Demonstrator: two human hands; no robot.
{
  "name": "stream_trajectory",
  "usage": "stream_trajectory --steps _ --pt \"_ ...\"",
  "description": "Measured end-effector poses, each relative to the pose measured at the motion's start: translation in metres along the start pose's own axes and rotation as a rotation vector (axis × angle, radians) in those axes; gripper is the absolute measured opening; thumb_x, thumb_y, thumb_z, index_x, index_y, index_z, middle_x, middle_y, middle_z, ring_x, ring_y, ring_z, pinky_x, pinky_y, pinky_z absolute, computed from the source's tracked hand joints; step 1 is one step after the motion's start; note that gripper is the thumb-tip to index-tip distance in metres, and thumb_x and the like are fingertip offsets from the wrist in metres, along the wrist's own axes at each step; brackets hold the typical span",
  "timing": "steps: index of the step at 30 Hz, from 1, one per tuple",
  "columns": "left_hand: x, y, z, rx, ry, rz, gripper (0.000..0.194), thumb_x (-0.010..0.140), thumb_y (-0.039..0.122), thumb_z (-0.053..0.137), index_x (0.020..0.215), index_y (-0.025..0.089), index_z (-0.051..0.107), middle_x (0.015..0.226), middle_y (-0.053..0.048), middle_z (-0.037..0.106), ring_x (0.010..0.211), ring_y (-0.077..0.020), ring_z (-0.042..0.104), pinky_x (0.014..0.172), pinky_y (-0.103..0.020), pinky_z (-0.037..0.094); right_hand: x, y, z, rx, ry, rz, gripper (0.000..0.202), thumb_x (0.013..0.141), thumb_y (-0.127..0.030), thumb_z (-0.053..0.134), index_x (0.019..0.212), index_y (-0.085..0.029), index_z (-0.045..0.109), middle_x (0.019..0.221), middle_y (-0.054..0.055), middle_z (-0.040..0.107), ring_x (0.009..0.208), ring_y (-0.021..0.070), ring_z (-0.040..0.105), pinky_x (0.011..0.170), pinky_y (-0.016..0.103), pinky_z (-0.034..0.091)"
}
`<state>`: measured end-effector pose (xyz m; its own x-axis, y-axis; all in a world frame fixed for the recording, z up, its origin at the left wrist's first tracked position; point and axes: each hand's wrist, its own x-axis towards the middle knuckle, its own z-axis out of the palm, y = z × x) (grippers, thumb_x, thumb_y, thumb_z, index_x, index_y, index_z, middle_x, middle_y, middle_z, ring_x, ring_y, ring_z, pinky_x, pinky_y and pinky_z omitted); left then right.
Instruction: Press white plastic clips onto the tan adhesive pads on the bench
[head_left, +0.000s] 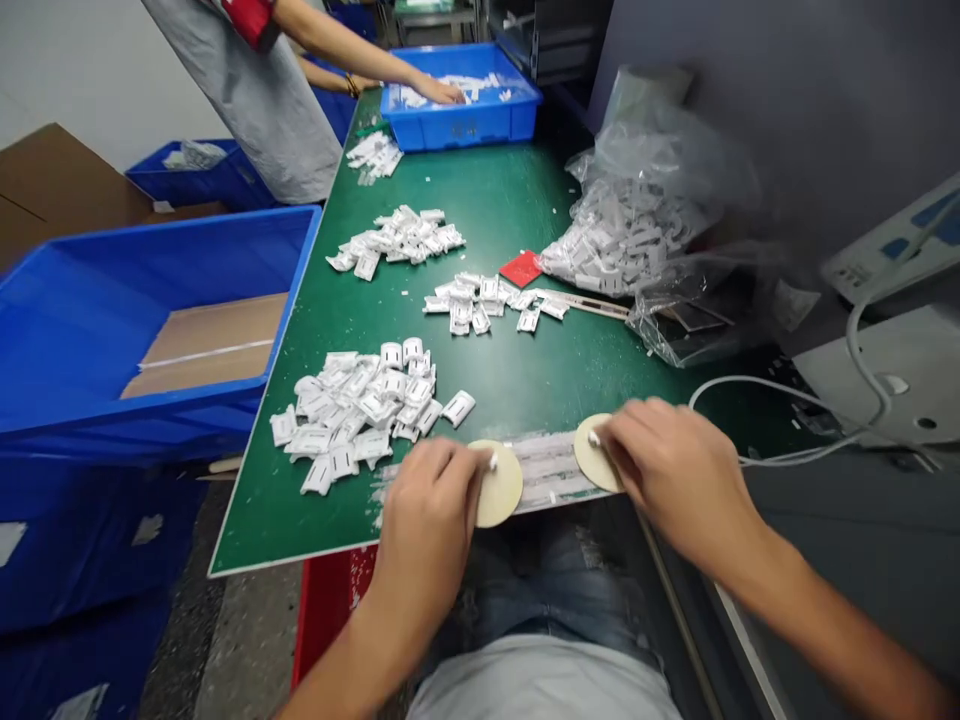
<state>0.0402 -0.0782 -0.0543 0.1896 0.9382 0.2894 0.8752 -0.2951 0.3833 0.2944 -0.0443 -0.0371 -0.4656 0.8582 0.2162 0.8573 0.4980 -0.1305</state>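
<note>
My left hand [429, 505] is closed at the table's front edge, its fingertips pinched at a pale yellow disc [501, 490] with a small white piece on it. To the right, my right hand [667, 465] is closed too, pinching at a second pale disc [594, 462] that also has a small white bit at its top. Between the discs lies a whitish worn strip [551, 468] on the green table. Just beyond my left hand is a heap of white plastic parts [360, 405]. Exactly what the fingertips grip is partly hidden.
More white parts [405, 238] lie farther up the green table [495, 200]. A clear bag of parts [630, 235] and a red piece [520, 268] are at right. Another person's hand [441, 91] reaches into a blue bin [465, 126]. A large blue crate [150, 415] stands left; white cables [795, 385] lie right.
</note>
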Motion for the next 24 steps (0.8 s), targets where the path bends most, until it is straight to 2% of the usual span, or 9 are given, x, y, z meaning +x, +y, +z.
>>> stream_trajectory --steps 3,5,7,9,11,16,21,24 --pt "-0.0016 0.0 -0.0016 -0.005 -0.015 0.042 0.016 0.095 0.019 0.05 0.087 0.022 0.064 0.081 -0.005 0.063 0.077 -0.0198 0.058 0.068 -0.032 0.044 -0.0008 0.0004 0.0004 -0.018 -0.001 -0.018 0.025 0.095 -0.017 0.046 0.074 -0.021 0.057 0.073 0.006 0.057 0.065 0.0192 0.045 0.06 0.034 0.026" --pt "-0.0052 0.0009 -0.0036 -0.031 -0.031 0.06 0.015 0.094 0.017 0.051 0.093 0.023 0.065 0.083 -0.005 0.064 0.079 -0.019 0.059 0.07 -0.031 0.046 -0.0026 0.0013 0.0016 0.015 0.006 -0.05 0.023 0.097 -0.015 0.042 0.083 -0.02 0.061 0.077 0.007 0.059 0.067 0.0194 0.048 0.062 0.033 0.027" --pt "-0.0068 0.0025 -0.0046 -0.025 -0.017 0.015 0.015 0.094 0.018 0.051 0.094 0.022 0.065 0.085 -0.005 0.064 0.08 -0.0195 0.059 0.07 -0.031 0.046 -0.0024 0.003 0.0033 0.026 0.003 -0.088 0.022 0.096 -0.017 0.045 0.081 -0.021 0.06 0.073 0.005 0.058 0.067 0.0193 0.048 0.061 0.033 0.026" --pt "-0.0045 0.0032 -0.0039 0.001 0.0 -0.022 0.015 0.094 0.02 0.051 0.09 0.021 0.065 0.083 -0.006 0.063 0.08 -0.0207 0.059 0.069 -0.032 0.045 -0.0004 0.0039 0.0044 -0.015 0.014 -0.06 0.024 0.096 -0.018 0.046 0.075 -0.021 0.058 0.07 0.005 0.056 0.064 0.019 0.045 0.06 0.033 0.024" --pt "-0.0005 0.0027 -0.0026 0.004 -0.014 0.003 0.014 0.094 0.019 0.051 0.089 0.021 0.064 0.081 -0.005 0.063 0.079 -0.0206 0.058 0.069 -0.032 0.044 0.0009 0.0034 0.0044 -0.036 0.011 -0.041 0.026 0.096 -0.017 0.045 0.074 -0.02 0.057 0.071 0.005 0.057 0.063 0.0187 0.043 0.06 0.034 0.023" --pt "0.0029 0.0042 -0.0029 0.022 -0.01 0.016 0.017 0.096 0.016 0.048 0.088 0.02 0.063 0.079 -0.004 0.062 0.074 -0.0187 0.055 0.067 -0.031 0.042 0.0012 0.0025 0.0044 0.006 0.006 -0.059 0.024 0.097 -0.018 0.046 0.077 -0.021 0.059 0.069 0.004 0.056 0.063 0.0187 0.045 0.061 0.033 0.023" --pt "-0.0016 0.0072 -0.0046 0.028 -0.011 0.027 0.016 0.095 0.014 0.05 0.094 0.021 0.064 0.086 -0.005 0.063 0.081 -0.0195 0.057 0.07 -0.031 0.043 -0.0002 0.0015 0.0048 0.005 0.024 -0.016 0.024 0.097 -0.019 0.045 0.077 -0.02 0.059 0.071 0.004 0.057 0.06 0.0174 0.041 0.06 0.033 0.023" --pt "-0.0015 0.0073 -0.0031 0.005 0.021 0.014 0.018 0.095 0.015 0.048 0.087 0.021 0.063 0.079 -0.004 0.062 0.074 -0.0181 0.055 0.067 -0.03 0.042 -0.0016 0.0018 0.0066 0.036 0.006 -0.041 0.022 0.097 -0.019 0.046 0.08 -0.021 0.06 0.072 0.004 0.058 0.062 0.018 0.043 0.061 0.033 0.024"
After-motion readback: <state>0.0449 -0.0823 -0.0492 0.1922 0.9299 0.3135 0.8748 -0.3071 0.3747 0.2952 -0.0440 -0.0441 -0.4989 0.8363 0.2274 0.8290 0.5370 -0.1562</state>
